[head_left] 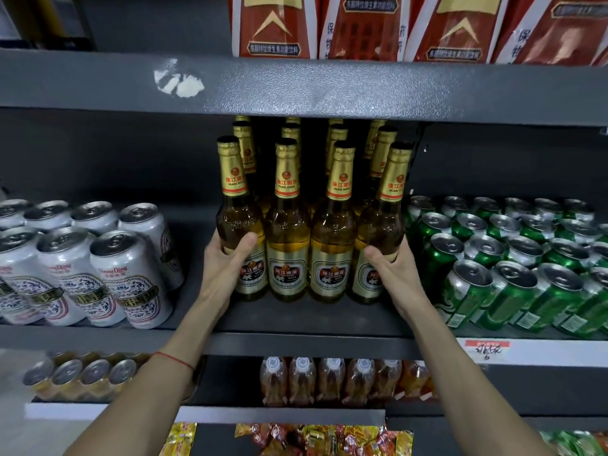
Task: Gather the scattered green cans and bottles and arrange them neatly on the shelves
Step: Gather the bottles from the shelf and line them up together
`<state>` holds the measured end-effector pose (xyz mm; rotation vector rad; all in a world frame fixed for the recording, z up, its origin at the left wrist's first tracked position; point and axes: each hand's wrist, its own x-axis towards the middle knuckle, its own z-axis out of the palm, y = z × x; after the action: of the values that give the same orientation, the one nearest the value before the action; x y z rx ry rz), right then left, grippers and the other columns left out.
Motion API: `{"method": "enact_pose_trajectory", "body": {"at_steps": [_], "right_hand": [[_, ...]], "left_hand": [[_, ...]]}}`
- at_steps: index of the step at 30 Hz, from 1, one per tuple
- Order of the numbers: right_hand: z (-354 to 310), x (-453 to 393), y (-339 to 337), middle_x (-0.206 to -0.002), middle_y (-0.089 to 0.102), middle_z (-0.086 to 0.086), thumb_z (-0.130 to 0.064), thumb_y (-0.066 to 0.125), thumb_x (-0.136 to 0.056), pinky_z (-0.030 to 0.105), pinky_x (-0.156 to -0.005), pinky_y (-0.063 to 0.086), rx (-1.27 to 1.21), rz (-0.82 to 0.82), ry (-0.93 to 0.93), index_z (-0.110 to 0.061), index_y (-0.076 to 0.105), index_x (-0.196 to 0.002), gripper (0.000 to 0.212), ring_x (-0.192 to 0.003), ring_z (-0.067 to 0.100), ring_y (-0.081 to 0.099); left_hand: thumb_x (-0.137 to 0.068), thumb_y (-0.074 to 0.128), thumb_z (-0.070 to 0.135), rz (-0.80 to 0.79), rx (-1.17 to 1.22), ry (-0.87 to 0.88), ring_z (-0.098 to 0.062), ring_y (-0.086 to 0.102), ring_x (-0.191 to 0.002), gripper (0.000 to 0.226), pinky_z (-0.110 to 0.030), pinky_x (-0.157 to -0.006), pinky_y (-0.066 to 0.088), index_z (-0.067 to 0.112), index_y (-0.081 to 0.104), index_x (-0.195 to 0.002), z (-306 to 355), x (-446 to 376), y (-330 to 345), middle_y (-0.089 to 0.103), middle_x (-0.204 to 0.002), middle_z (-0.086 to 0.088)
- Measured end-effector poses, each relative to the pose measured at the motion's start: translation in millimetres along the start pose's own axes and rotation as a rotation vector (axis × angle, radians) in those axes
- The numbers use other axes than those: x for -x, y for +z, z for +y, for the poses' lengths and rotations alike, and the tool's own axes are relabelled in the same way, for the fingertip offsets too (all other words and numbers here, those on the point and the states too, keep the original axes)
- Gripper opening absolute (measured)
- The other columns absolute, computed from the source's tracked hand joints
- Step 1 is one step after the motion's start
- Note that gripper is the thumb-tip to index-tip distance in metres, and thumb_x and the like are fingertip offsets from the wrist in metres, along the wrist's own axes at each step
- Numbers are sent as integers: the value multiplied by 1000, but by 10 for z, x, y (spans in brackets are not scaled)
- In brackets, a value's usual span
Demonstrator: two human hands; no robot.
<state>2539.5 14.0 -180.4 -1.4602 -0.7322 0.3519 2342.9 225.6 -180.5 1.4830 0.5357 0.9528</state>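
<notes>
A block of amber bottles with gold neck foil is stood upright in rows on the middle shelf. The leftmost front bottle is gripped by the left hand, its thumb curled across the glass. The rightmost front bottle is gripped likewise by the right hand. Just right of the bottles, green cans are packed in tilted rows on the same shelf. Left of the bottles, white cans are grouped. Above the bottles, red cartons are lined up.
</notes>
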Motion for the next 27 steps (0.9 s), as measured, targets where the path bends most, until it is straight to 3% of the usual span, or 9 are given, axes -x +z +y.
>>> {"method": "enact_pose_trajectory", "body": {"at_steps": [2, 4, 8, 13, 18, 21, 23, 25, 27], "right_hand": [[18, 5, 38, -109, 74, -30, -45, 81, -75, 11, -86, 53, 6, 41, -28, -39, 53, -122, 56, -106, -9, 68], [50, 1, 65, -107, 74, -28, -32, 82, -82, 12, -86, 53, 10, 84, -52, -37, 55, -121, 48, -104, -8, 69], [102, 11, 133, -107, 76, -19, -42, 85, -74, 19, -89, 55, 32, 180, -71, -33, 59, -121, 55, -103, -1, 70], [120, 40, 267, -116, 73, -4, -34, 85, -79, 25, -96, 55, 48, 304, -99, -14, 57, -133, 64, -107, 6, 69], [87, 71, 293, -117, 70, -5, -53, 88, -71, 21, -96, 54, 29, 313, -99, -10, 53, -135, 85, -105, -1, 67], [79, 95, 188, -128, 64, -4, -76, 79, -64, 13, -96, 50, 56, 231, -98, -16, 44, -143, 105, -110, -10, 62], [95, 117, 85, -142, 57, -2, -83, 74, -63, 18, -108, 47, 67, 205, -101, -22, 37, -149, 112, -126, -6, 57], [123, 127, -1, -156, 47, 0, -80, 74, -67, 38, -121, 40, 71, 197, -122, -21, 30, -157, 116, -143, 9, 47], [112, 120, -12, -159, 44, 0, -79, 74, -68, 42, -123, 37, 67, 167, -119, -20, 25, -160, 120, -148, 13, 43]], "left_hand": [[-85, 81, 42, 11, -1, 1, -3, 76, -98, 33, -18, -77, 59, 31, 63, -112, -5, 0, 18, 80, -99, 19], [-76, 79, 50, 30, -9, 4, -3, 76, -97, 41, -19, -77, 59, 32, 64, -110, -4, 4, 27, 80, -98, 19], [-71, 76, 58, 62, -24, 34, -5, 75, -98, 46, -21, -81, 60, 32, 66, -108, -23, 4, 27, 80, -99, 17], [-80, 84, 41, 99, -10, 57, -4, 75, -95, 33, -27, -83, 57, 30, 66, -105, -23, 25, 93, 80, -95, 15], [-72, 78, 54, 119, -32, 74, -15, 74, -103, 42, -38, -92, 60, 32, 66, -106, 12, 37, 93, 78, -103, 5], [-71, 76, 57, 69, -66, 67, -11, 74, -103, 47, -46, -97, 60, 32, 65, -109, 46, 47, 29, 77, -105, 6], [-71, 77, 59, 50, -82, 75, -7, 71, -111, 67, -47, -105, 56, 27, 62, -128, 50, 51, -44, 74, -116, 8], [-71, 78, 70, 70, -67, 66, -5, 59, -132, 105, -42, -117, 46, 22, 41, -157, 40, 62, -117, 64, -137, 11], [-74, 73, 74, 59, -63, 47, -1, 52, -139, 115, -40, -122, 41, 24, 24, -165, 71, 101, -119, 56, -144, 17]]}}
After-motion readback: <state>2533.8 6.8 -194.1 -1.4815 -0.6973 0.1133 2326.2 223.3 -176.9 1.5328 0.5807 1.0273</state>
